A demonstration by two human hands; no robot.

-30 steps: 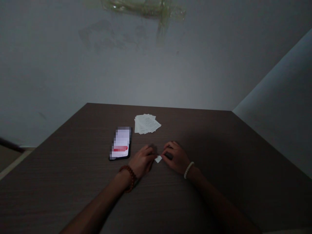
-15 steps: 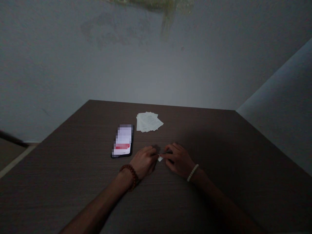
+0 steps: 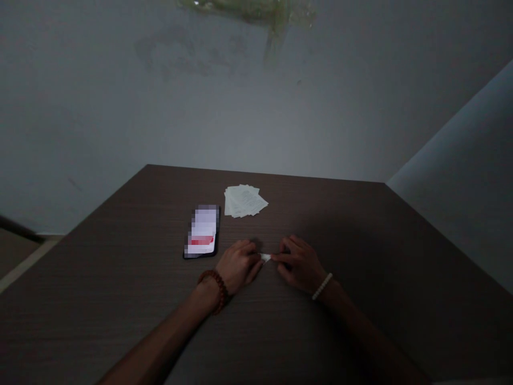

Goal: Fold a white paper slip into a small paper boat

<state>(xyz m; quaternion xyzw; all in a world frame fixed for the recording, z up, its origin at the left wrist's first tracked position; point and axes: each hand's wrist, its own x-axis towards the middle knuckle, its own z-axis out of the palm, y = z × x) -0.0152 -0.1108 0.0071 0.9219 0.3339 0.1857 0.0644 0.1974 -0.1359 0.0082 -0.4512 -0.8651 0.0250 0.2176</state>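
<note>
Between my two hands is a small piece of white paper [image 3: 265, 258], narrow and seemingly folded, low over the dark table [image 3: 256, 331]. My left hand [image 3: 240, 263], with a brown bead bracelet at the wrist, has its fingers closed on the paper's left end. At the right end, the fingertips of my right hand [image 3: 298, 262] pinch the paper; a pale bead bracelet circles that wrist. The fingers hide part of the paper, so its full shape cannot be made out.
Beyond my hands lies a loose stack of white paper slips [image 3: 245, 201] with faint print. A smartphone [image 3: 202, 232] with a lit screen rests left of the stack. A grey wall [image 3: 320, 117] with stains rises behind the table's far edge.
My right hand has shifted slightly right, away from my left hand. More of the white paper now shows between the fingertips. Phone and paper stack stay in place.
</note>
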